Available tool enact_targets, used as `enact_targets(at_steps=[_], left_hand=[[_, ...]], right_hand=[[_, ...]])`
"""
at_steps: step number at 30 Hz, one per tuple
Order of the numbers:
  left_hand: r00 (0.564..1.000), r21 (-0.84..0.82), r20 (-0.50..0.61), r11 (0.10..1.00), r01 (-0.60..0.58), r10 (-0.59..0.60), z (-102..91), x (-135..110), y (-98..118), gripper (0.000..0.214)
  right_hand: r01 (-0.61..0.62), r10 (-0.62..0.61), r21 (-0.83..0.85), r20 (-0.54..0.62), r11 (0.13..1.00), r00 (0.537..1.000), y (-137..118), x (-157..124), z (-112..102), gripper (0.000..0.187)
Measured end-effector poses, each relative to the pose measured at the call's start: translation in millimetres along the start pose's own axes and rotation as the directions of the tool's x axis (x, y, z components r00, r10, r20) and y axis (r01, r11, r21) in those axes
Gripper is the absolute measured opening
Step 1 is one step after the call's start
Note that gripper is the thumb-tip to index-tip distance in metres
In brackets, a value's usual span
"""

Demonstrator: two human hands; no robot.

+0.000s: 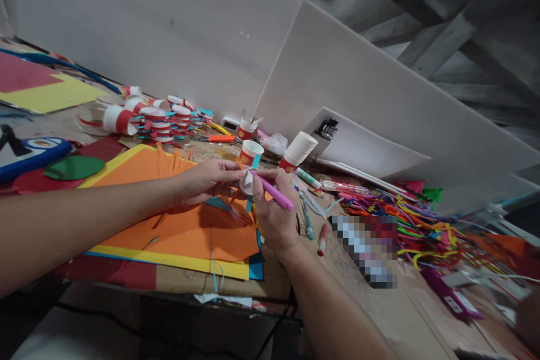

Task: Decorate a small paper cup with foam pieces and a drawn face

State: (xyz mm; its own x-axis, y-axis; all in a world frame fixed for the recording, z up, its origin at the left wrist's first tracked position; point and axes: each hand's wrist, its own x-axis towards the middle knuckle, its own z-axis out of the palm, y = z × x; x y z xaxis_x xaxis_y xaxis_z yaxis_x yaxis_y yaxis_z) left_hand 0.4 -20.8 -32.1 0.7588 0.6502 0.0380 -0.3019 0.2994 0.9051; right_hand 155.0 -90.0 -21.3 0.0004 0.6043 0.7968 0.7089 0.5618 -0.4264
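Several paper sheets (177,236), orange uppermost, lie in the foreground, at eight o'clock from a small cup piece (246,184) bearing orange and blue strips; a red marker (322,239) lies at four o'clock. Fingers of the right hand (274,216) grip a pink pen (276,192), its front end at the piece; those of the left hand (206,181) pinch its nine-o'clock edge. Beyond stand a paper cup (248,154) at twelve and stacked cups (300,149) at two; banded cups (160,125) cluster at ten, before white panels (181,28).
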Motion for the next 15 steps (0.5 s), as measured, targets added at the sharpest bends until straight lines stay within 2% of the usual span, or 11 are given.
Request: enact_targets(at_steps=[15], left_hand=[[0.999,0.005,0.028,1.000,0.015,-0.015,1.4,-2.1,1.4,0.023]], right_hand=[[0.010,-0.010,0.003,0.027,1.000,1.000,4.3,-2.0,0.3,0.010]])
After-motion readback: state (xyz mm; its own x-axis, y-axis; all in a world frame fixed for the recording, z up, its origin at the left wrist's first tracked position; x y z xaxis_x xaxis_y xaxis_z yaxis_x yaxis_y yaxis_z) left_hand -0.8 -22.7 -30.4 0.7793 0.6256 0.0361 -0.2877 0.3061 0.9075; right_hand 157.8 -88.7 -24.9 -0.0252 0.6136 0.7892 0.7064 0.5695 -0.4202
